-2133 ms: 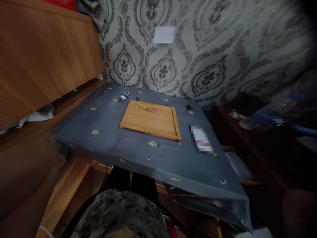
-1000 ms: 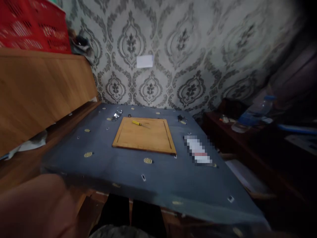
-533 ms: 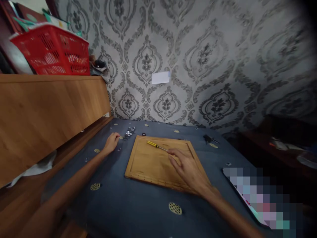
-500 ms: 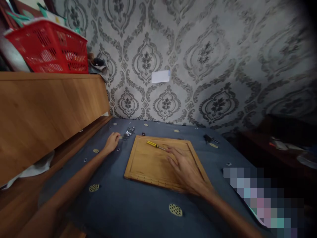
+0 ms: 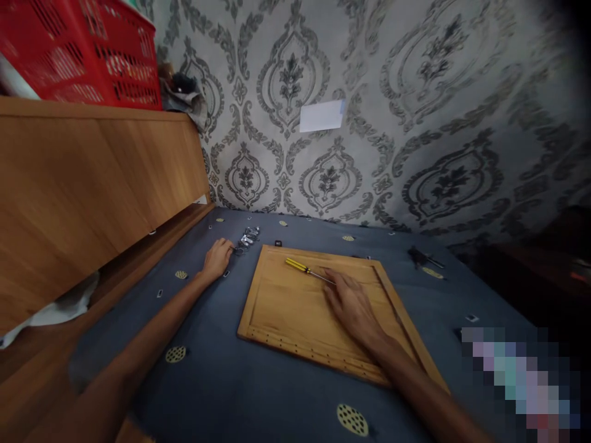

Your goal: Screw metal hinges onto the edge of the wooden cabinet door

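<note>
Head view: your two bare hands reach over a table with a dark blue-grey cloth [image 5: 217,357]. Up and to the left of your left hand [image 5: 218,258], a red slotted basket [image 5: 92,55] stands on a wooden cabinet [image 5: 106,172]; pale things show through its slots, too unclear to name, and a bit of green shows at its rim. Beside the basket, above your left hand, lies a bundle of grey fabric [image 5: 187,101].

A screwdriver [image 5: 298,265] with a yellow-and-black handle lies on a framed wooden panel [image 5: 295,307], just ahead and left of your right hand [image 5: 353,301]. Its long axis slants across the panel: the handle end points away to the far left, the shaft towards your right fingers. That hand is held over the panel, thumb and forefinger apart around the shaft's end; whether they touch it, you cannot tell.

Your left fingertips are close together at the near end of a small heap of shiny metal pieces [image 5: 249,237]; whether they grip one is unclear. Farther right, beyond the panel, sits a small black piece [image 5: 277,243]. To the right of your right forearm, a pixelated object [image 5: 517,375] rests.
</note>
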`<state>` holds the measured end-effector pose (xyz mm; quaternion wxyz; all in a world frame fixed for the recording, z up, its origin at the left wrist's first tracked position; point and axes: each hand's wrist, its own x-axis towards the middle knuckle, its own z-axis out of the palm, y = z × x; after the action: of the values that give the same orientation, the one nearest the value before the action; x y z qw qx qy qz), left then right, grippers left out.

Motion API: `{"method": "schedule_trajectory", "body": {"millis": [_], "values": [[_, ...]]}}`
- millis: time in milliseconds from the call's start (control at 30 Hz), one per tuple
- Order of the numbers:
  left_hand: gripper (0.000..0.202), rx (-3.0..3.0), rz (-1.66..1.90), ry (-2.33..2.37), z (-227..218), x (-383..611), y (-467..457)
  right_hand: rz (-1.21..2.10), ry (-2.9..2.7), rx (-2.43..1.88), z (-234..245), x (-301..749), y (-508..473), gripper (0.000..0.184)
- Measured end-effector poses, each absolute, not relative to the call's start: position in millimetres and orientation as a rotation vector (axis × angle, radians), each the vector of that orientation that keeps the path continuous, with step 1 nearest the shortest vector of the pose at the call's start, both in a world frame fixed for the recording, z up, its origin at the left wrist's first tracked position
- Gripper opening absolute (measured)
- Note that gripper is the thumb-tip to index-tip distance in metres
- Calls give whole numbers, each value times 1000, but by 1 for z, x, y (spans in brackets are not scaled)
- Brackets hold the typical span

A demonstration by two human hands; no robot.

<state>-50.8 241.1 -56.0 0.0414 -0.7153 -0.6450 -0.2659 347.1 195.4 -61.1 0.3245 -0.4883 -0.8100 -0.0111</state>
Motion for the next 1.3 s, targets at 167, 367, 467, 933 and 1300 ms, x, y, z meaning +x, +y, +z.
{"method": "schedule_trajectory", "body": {"millis": [167,367,467,933,1300], "values": [[28,-2175,-860,-1973,-54,-51,237,-46,-2139,-1276,-62,347,196,33],[27,-2203,-923,-1961,-53,-54,238,-47,-2148,-1284,-61,346,195,30],[27,-2198,-969,-1971,-53,-54,235,-36,-2148,-1282,-59,346,193,30],[20,-2342,-1355,-1952,0,-19,200,63,-2081,-1160,-40,339,183,30],[23,-3616,-913,-1662,33,52,109,742,-2095,-835,-17,285,60,23]]}}
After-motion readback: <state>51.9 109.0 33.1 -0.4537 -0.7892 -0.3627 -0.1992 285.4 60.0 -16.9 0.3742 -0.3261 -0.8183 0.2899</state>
